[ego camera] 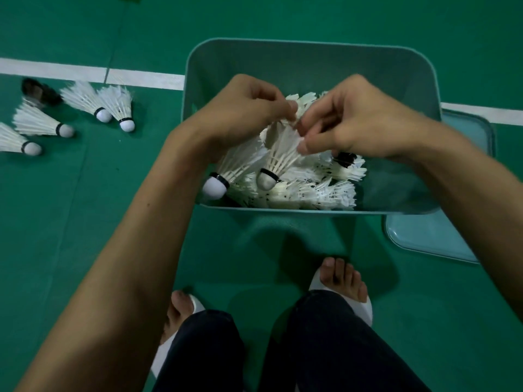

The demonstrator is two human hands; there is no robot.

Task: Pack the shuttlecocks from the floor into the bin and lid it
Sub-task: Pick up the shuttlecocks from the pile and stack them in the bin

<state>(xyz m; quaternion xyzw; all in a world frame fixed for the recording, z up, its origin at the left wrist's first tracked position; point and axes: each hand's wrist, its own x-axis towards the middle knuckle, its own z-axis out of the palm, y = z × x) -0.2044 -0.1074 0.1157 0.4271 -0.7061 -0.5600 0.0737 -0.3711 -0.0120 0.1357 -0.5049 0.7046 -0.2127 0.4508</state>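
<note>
The green court floor (85, 222), crossed by a white boundary line (141, 79), carries a teal rectangular plastic bin (311, 52) part-filled with white feathered shuttlecocks (325, 190). Further loose shuttlecocks (82, 99) lie left of it, and the translucent teal lid (430, 233) lies flat at its right, so packing is judged unfinished. Over the bin, the left hand (243, 114) and right hand (359, 123) pinch feather skirts with corks hanging down, probably for a release into the pile.

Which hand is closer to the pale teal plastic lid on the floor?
Right. The right hand is just left of the pale teal lid; the left hand is farther left.
</note>
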